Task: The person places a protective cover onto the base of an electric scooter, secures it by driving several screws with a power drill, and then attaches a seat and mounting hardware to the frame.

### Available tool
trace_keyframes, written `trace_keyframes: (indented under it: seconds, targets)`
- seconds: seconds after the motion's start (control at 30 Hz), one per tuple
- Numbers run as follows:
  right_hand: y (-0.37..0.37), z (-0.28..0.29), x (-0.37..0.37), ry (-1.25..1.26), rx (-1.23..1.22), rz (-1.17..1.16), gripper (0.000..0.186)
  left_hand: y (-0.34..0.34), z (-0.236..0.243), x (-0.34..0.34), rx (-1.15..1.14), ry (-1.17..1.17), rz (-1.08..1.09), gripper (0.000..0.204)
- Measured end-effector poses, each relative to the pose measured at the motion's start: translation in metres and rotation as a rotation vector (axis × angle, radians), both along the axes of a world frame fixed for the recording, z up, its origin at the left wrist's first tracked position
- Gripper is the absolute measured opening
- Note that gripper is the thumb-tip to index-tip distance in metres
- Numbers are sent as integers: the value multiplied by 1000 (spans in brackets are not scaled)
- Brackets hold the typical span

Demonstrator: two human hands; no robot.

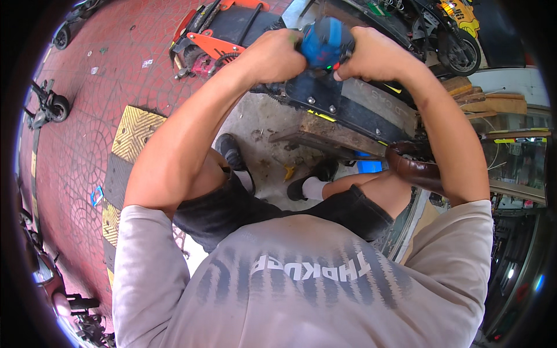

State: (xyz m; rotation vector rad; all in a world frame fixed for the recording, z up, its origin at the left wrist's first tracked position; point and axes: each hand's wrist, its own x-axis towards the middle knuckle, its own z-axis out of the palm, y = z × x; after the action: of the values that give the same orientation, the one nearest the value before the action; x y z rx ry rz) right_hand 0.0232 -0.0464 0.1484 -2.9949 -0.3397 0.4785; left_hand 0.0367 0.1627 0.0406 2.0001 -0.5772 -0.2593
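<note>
A blue and black cordless power tool (322,42), seen from above with small green and red marks on it, is between my hands. My right hand (374,55) is closed on its right side, with the thumb pointing down and its other fingers mostly hidden. Against the tool's left side, my left hand (278,55) is curled, and its fingertips are out of sight. Beneath the tool is a black plate (301,87) with several round bolt heads, at the end of a long dark deck (371,119) like a scooter's. The tool's tip is hidden.
The deck lies on a worn wooden bench (325,129). An orange and black scooter part (214,43) stands far left of it. Wood pieces (487,101) and a glass case lie to the right. A yellow and black ramp (136,133) edges the red paving. A brown padded seat (415,165) is near my right knee.
</note>
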Motion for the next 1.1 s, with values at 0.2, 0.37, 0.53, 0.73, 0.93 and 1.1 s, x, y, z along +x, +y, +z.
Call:
trace_keyframes:
  seconds: [0.2,0.37,0.53,0.73,0.93,1.1]
  targets:
    - [0,44,-15,129,41,-29,39,7,15,-1,-242,93,-134,31]
    - [-9,39,-44,98,-127,-65,47,-7,12,-13,-134,119,-296,34]
    - [-13,23,-48,182,-110,-129,46,-12,7,-16,-59,111,-277,39]
    - [-9,21,-54,227,-30,-205,45,-10,9,-18,11,91,-288,33]
    - [-12,16,-54,152,-54,-42,47,-11,11,-20,89,56,-270,43]
    - [-17,19,-50,-37,-270,285,42,-2,5,-20,48,-38,-383,44]
